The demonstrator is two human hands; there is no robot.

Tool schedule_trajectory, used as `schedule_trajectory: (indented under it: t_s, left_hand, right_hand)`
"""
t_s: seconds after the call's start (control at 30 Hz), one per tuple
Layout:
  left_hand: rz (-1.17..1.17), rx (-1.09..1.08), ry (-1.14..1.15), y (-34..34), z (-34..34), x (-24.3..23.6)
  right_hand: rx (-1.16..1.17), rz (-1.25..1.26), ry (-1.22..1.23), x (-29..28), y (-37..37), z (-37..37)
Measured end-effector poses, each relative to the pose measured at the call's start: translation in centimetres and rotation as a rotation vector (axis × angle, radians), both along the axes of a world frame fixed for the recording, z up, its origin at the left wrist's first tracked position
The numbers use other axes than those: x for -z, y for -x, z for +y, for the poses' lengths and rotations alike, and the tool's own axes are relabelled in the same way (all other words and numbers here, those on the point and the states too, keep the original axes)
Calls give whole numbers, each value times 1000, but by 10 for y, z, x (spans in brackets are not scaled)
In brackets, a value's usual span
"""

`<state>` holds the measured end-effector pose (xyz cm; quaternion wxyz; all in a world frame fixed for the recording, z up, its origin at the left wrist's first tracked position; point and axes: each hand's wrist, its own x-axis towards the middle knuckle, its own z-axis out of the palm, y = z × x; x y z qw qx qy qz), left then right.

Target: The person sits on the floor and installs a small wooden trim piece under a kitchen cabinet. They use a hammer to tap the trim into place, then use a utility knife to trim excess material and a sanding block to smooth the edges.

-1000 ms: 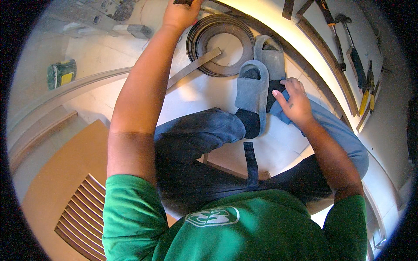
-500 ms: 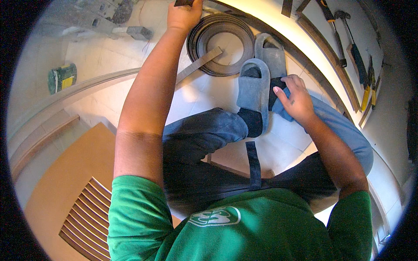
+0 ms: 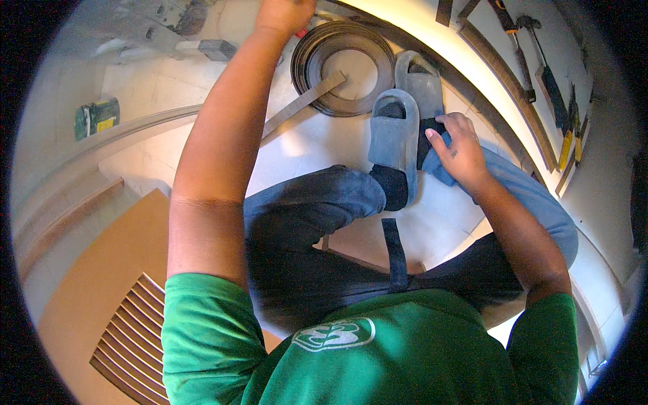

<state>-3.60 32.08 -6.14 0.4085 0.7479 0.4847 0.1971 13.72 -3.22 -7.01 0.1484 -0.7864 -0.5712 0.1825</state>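
Observation:
My left hand (image 3: 285, 15) reaches far forward to the top edge of the picture, its fingers curled and partly cut off. A small red bit peeks out beside it; what the hand grips is out of sight. Just right of that hand lies a coil of brown edge banding (image 3: 304, 71), its loose end (image 3: 300, 108) running across toward my left forearm. My right hand (image 3: 462, 152) rests with fingers apart at the blue trouser cuff (image 3: 439, 165) and dark sock of my right leg. Grey slide sandals (image 3: 391, 145) are on my crossed feet.
A tan panel with a slatted vent (image 3: 101, 250) leans at the lower left. A green tin-like container (image 3: 96, 119) and a grey block (image 3: 216, 50) lie at far left. On the right, a hammer (image 3: 543, 61), a screwdriver (image 3: 516, 47) and yellow-handled pliers (image 3: 572, 135) lie near brown strips (image 3: 509, 88).
My left hand and arm have shifted slightly up and left, and the dark thing seen at its fingers has left the picture. My right hand stays nearly where it was.

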Motion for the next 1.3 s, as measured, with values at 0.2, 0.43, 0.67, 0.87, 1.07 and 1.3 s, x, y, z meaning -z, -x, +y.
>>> schedule_trajectory:
  t_s: [0.2, 0.43, 0.67, 0.87, 1.07, 1.3]
  left_hand:
    - [129, 43, -142, 0, 5, -7]
    - [191, 164, -43, 0, 23, 15]
    - [903, 721, -759, 1, 42, 38]
    - [820, 611, -766, -3, 48, 50]
    - [402, 406, -501, 1, 59, 53]
    - [519, 500, -873, -8, 80, 77]
  right_hand:
    - [-54, 295, -238, -45, 18, 142]
    - [50, 773, 217, -102, 49, 305]
    - [165, 961, 406, -91, 59, 337]
    - [251, 945, 365, -87, 63, 346]
    - [314, 925, 338, -87, 64, 353]
    - [361, 916, 316, -83, 60, 360]
